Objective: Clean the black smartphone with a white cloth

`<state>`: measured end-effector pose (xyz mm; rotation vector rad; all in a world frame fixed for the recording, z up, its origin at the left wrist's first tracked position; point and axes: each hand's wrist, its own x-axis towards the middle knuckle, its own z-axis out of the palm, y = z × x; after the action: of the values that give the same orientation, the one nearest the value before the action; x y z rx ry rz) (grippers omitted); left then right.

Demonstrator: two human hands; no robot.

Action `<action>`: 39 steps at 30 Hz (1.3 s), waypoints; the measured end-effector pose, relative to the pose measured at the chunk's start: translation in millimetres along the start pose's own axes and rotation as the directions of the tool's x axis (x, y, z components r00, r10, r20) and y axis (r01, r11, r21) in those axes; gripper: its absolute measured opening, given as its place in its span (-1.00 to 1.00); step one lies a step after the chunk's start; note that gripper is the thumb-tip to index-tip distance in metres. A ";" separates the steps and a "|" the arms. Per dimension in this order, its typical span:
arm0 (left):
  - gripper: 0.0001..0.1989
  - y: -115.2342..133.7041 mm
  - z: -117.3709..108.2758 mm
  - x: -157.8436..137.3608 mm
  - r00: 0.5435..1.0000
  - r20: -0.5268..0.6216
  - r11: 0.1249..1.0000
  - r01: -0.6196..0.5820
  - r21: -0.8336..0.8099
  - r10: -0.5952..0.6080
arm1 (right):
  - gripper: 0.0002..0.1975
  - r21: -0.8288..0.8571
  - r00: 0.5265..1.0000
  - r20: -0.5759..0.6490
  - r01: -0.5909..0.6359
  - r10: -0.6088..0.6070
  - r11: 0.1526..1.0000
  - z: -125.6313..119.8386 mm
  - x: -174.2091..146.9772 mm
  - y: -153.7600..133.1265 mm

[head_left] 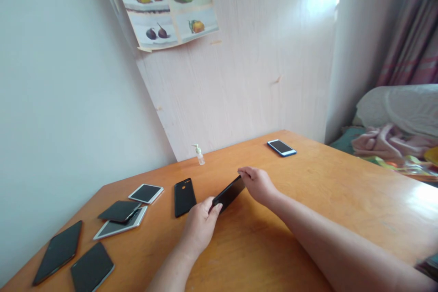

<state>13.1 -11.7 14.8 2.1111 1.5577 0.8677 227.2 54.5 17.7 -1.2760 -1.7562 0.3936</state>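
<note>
A black phone [230,194] is held tilted above the wooden table [260,246] by both hands. My left hand [202,221] is closed on its near left end, with the thumb across the edge. At the far right end, my right hand [258,185] pinches the phone between thumb and fingers. Just left of the phone, a black phone case [184,197] with a round hole and a camera cut-out lies on the table. Whether the held phone wears a case, I cannot make out.
Several phones and tablets lie at left, among them a white phone [146,193] and a dark tablet [59,252]. A small pump bottle [199,155] stands by the wall. Another phone [281,148] in a blue case lies at the back right.
</note>
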 end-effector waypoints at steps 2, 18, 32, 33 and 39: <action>-0.73 -0.2 0.4 0.2 1.000 -0.003 1.000 -0.007 0.012 0.007 | -0.72 0.008 1.000 -0.016 -0.017 0.017 1.000 0.4 0.6 1.6; -0.75 1.3 -0.3 -0.1 1.000 0.008 0.999 -0.006 -0.034 0.007 | -0.74 0.069 0.985 0.079 0.146 -0.151 0.987 12.8 -18.5 -14.1; -0.76 2.3 0.8 -1.7 0.999 0.007 0.999 -0.032 -0.026 0.032 | -0.75 -0.083 0.996 0.066 0.065 -0.059 0.994 -5.0 -1.2 -4.1; -0.76 2.2 1.0 -1.7 0.999 0.008 0.999 -0.034 -0.032 0.035 | -0.75 -0.063 0.991 0.081 0.107 -0.102 0.992 -1.9 -6.1 -8.8; -0.77 3.6 0.3 -1.5 0.999 0.028 0.995 -0.040 -0.086 0.043 | -0.70 0.109 0.902 0.258 0.329 -0.346 0.938 19.0 -35.9 -36.2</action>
<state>15.6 -14.2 16.4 2.0933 1.4406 0.8963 192.7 12.5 15.3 -0.8762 -2.1372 0.4348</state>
